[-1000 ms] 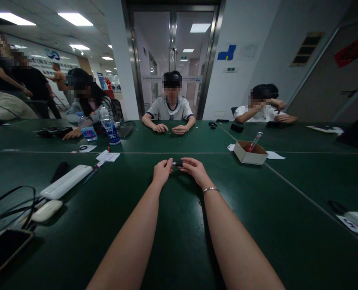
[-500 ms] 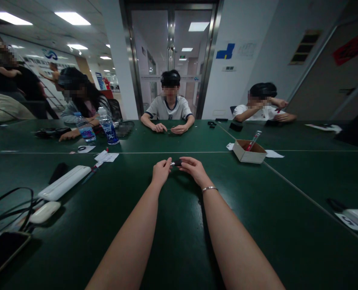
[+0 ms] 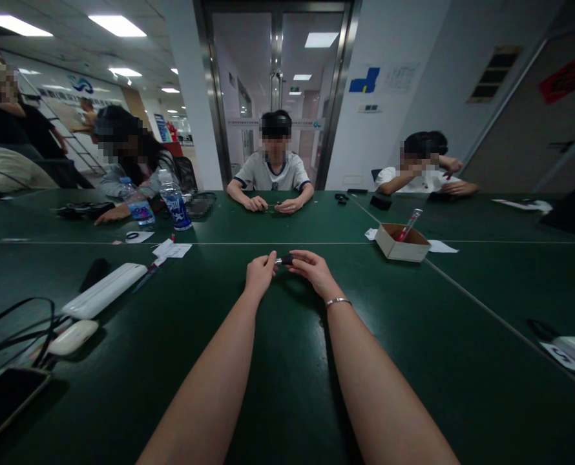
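Hardly anything has shifted in the last second: both forearms stay stretched across the bench [image 3: 287, 387], and the hands have only crept a touch toward its far edge.

Head view now: the left hand [image 3: 260, 272] and the right hand [image 3: 315, 271] are drawn together at mid-bench, fingertips of each pinched on the ends of a small dark piece [image 3: 284, 259], held just off the surface. A bracelet [image 3: 338, 301] sits on the right wrist. Off toward the right edge there's an open cardboard box [image 3: 400, 243], and toward the left edge a long white case [image 3: 104, 290]. Two water bottles [image 3: 174, 201] stand near the far edge.

The risk, as I read it: that grip is fingertips only. A tug or twist from either side could pop the piece loose, and something dark on this dark green top would be hard to find.
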